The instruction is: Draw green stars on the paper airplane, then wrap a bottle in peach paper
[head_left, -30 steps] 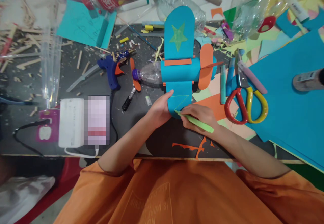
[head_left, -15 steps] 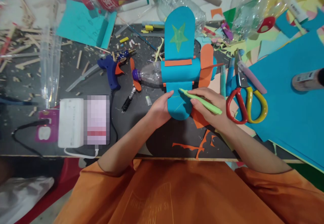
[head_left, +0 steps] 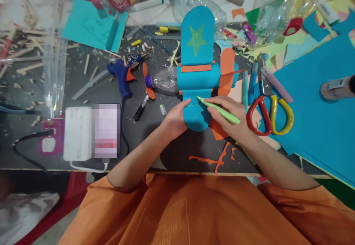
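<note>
A toy airplane (head_left: 198,78) made from a plastic bottle lies on the dark table, wrapped in blue paper with orange strips, an orange tail and an orange propeller at its purple cap. Its far wing carries a green star (head_left: 196,40); the near wing (head_left: 196,121) has a few thin pale lines. My left hand (head_left: 176,118) holds the near wing's left edge, thumb on top and fingers hidden underneath. In my right hand (head_left: 227,112) a light green marker (head_left: 223,114) is gripped like a pen, its tip at the near wing's surface.
Scissors (head_left: 270,106) with red and yellow handles lie right of my right hand, by large blue paper sheets (head_left: 313,126). Leftward are a blue glue gun (head_left: 122,78), a phone (head_left: 106,130) and a white box (head_left: 77,134). Bottles (head_left: 194,4), wood sticks and orange scraps (head_left: 206,160) surround the airplane.
Almost nothing differs. The marker's rear end and my right hand have shifted very slightly to the left, while the tip stays at about the same spot on the wing.
</note>
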Tool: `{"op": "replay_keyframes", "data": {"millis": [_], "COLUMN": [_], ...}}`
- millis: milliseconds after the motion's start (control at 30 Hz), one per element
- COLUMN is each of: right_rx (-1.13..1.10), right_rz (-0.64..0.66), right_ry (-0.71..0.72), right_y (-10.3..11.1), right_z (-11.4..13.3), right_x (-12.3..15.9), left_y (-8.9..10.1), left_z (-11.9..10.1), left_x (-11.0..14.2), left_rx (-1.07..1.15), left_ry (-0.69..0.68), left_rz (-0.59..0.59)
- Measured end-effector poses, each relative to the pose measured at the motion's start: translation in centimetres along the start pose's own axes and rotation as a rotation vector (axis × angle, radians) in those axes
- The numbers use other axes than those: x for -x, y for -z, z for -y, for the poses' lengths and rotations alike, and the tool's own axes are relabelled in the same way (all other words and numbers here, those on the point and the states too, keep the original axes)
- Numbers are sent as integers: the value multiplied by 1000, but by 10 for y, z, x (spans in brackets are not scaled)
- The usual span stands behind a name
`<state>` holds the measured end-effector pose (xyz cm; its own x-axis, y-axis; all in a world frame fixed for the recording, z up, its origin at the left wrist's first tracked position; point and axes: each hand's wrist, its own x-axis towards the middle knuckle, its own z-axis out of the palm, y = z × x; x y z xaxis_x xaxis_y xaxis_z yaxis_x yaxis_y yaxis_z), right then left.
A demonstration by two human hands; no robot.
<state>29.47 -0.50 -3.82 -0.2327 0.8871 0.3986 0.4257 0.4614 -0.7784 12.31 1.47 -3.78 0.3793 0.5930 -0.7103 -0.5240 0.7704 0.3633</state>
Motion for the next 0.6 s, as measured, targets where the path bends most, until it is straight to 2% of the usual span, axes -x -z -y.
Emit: {"op": "replay_keyframes", "data": {"millis": [233, 600], "right_rx": [-1, -58], "right_rz": [45, 123], "right_ry": [46, 92], "right_y": [-2, -3], "right_z": [0, 1], "right_x": [1, 5], "left_y": [-4, -2], "left_z": [-1, 0], "left_x": [-2, 0], "left_rx": [52, 74], "left_ry": [31, 0], "left_rz": [33, 115]}}
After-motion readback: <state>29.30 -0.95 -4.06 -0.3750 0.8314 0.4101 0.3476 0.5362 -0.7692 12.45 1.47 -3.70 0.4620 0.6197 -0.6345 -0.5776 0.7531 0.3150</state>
